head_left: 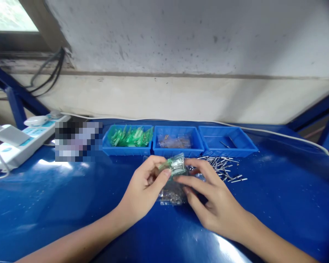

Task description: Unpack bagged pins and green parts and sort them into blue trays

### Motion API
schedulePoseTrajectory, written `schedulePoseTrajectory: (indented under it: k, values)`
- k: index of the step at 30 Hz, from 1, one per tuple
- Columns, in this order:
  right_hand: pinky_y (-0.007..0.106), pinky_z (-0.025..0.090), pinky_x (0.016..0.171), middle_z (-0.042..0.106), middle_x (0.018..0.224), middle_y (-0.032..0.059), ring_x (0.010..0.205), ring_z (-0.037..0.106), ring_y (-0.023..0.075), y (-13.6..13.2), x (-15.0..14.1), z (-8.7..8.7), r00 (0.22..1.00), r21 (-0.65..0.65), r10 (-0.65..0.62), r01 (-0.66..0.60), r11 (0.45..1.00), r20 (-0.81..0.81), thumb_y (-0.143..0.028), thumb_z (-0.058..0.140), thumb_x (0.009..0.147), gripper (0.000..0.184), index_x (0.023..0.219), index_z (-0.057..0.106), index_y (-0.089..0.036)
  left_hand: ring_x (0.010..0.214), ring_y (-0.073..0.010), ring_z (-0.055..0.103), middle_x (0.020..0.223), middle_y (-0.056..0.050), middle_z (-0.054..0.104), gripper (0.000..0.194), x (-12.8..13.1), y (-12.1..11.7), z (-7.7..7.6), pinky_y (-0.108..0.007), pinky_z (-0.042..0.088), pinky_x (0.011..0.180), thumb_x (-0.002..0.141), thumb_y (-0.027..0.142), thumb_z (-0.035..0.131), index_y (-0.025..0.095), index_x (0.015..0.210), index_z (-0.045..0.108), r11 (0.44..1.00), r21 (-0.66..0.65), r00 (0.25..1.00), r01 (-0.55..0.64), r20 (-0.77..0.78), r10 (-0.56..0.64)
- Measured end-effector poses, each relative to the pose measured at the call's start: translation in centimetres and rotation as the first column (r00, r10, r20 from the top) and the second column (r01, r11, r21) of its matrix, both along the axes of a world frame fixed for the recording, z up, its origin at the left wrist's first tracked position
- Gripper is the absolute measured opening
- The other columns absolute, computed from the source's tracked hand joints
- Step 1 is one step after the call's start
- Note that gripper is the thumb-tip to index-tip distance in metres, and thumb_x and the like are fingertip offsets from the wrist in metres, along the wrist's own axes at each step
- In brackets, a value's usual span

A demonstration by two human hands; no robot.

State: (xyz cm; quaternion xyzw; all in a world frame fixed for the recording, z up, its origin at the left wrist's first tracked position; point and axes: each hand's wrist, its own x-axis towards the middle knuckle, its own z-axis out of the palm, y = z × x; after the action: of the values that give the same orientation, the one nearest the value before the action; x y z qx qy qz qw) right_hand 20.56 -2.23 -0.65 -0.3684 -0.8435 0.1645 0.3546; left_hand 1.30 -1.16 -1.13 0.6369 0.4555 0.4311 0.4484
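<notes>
My left hand (pixel 146 182) is closed, pinching a small clear plastic bag (pixel 178 164) with something green inside between thumb and fingers. My right hand (pixel 208 193) is beside the bag with its fingers apart; one fingertip is close to the bag's lower edge, and whether it touches I cannot tell. Below my hands, more clear plastic bags (pixel 171 197) lie on the table, partly covered by my fingers. Loose metal pieces that look like blind rivets (pixel 222 166) are scattered just beyond my right hand.
Three blue bins stand in a row: the left bin (pixel 127 150) holds green pieces, the middle bin (pixel 178 151) bagged small parts, the right bin (pixel 230 151) a few thin metal pieces. A white power strip (pixel 19 153) lies left on the blue table (pixel 79 204); a wall rises behind.
</notes>
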Motion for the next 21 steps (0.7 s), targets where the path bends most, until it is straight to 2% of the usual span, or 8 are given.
schedulePoseTrajectory:
  k: [2,4,6,8,11,15,18,21]
  values:
    - [0.045,0.042,0.095,0.041,0.126,0.0129,0.12,0.04,0.0274,0.0,0.1,0.2,0.999,-0.122,-0.031,0.029,0.992,-0.017,-0.02,0.059,0.079,0.026,0.105,0.062,-0.021,0.059,-0.0088,0.049,0.077,0.001,0.054,0.011,-0.1,-0.1,-0.1,-0.022,0.043,0.055,0.085,0.015,0.054,0.021,0.094,0.057,0.963,0.268,0.995,-0.014,-0.095,0.041]
    - [0.045,0.042,0.095,0.043,0.122,0.013,0.119,0.041,0.028,0.0,0.2,0.3,0.996,-0.205,-0.023,0.006,0.979,-0.084,-0.031,0.058,0.081,0.022,0.1,0.062,-0.02,0.066,-0.0097,0.052,0.085,-0.001,0.054,0.02,-0.2,-0.3,-0.2,-0.023,0.045,0.06,0.081,0.005,0.054,0.021,0.091,0.06,0.86,0.504,0.98,0.083,-0.199,0.022]
    - [0.042,0.044,0.092,0.047,0.114,0.012,0.112,0.047,0.0249,0.1,0.2,0.4,0.986,-0.263,-0.04,-0.003,0.965,-0.161,-0.033,0.049,0.088,0.02,0.094,0.063,-0.019,0.072,-0.0112,0.053,0.088,-0.003,0.055,0.026,-0.2,-0.7,-0.3,-0.023,0.046,0.063,0.08,-0.001,0.052,0.021,0.089,0.063,0.757,0.622,0.956,0.202,-0.292,-0.015]
    - [0.037,0.046,0.086,0.051,0.106,0.01,0.102,0.052,0.0207,0.2,0.1,0.4,0.972,-0.285,-0.103,0.04,0.958,-0.21,-0.028,0.042,0.092,0.023,0.088,0.063,-0.019,0.074,-0.0124,0.052,0.088,-0.003,0.056,0.026,-0.2,-1.0,-0.4,-0.024,0.047,0.065,0.08,-0.001,0.052,0.02,0.087,0.064,0.706,0.642,0.926,0.298,-0.375,-0.049]
    - [0.032,0.046,0.076,0.056,0.092,0.0065,0.088,0.055,0.017,0.3,-0.1,0.0,0.955,-0.208,-0.181,0.132,0.969,-0.235,-0.019,0.046,0.09,0.019,0.086,0.065,-0.019,0.081,-0.0145,0.052,0.092,-0.005,0.06,0.023,-0.1,-1.1,-0.4,-0.027,0.047,0.074,0.082,0.0,0.051,0.019,0.087,0.064,0.729,0.588,0.9,0.35,-0.428,-0.086]
    - [0.028,0.044,0.064,0.049,0.077,0.0024,0.072,0.05,0.0136,0.0,-0.2,-0.4,0.954,0.016,-0.192,0.201,0.979,-0.228,-0.011,0.052,0.086,0.019,0.098,0.066,-0.018,0.09,-0.0171,0.055,0.1,-0.007,0.062,0.02,0.1,-0.7,0.2,-0.032,0.045,0.083,0.087,0.012,0.05,0.018,0.102,0.061,0.881,0.364,0.91,0.302,-0.386,-0.152]
    - [0.025,0.042,0.056,0.04,0.074,0.0004,0.066,0.044,0.0121,-0.5,-0.2,-0.5,0.967,0.17,-0.157,0.192,0.967,-0.202,-0.005,0.054,0.083,0.028,0.107,0.063,-0.018,0.078,-0.016,0.058,0.084,-0.006,0.062,0.027,0.3,-0.5,0.5,-0.03,0.048,0.073,0.093,0.032,0.041,0.014,0.091,0.061,0.954,0.033,0.947,0.297,-0.141,-0.29]
    - [0.026,0.042,0.055,0.041,0.079,0.0019,0.067,0.044,0.0122,-0.9,-0.5,-0.6,0.991,0.263,-0.057,0.088,0.961,-0.125,-0.002,0.055,0.081,0.037,0.113,0.06,-0.018,0.067,-0.0143,0.058,0.075,-0.005,0.061,0.042,0.5,-0.3,0.6,-0.027,0.049,0.063,0.095,0.043,0.03,0.014,0.084,0.058,0.935,-0.172,0.946,0.309,0.157,-0.284]
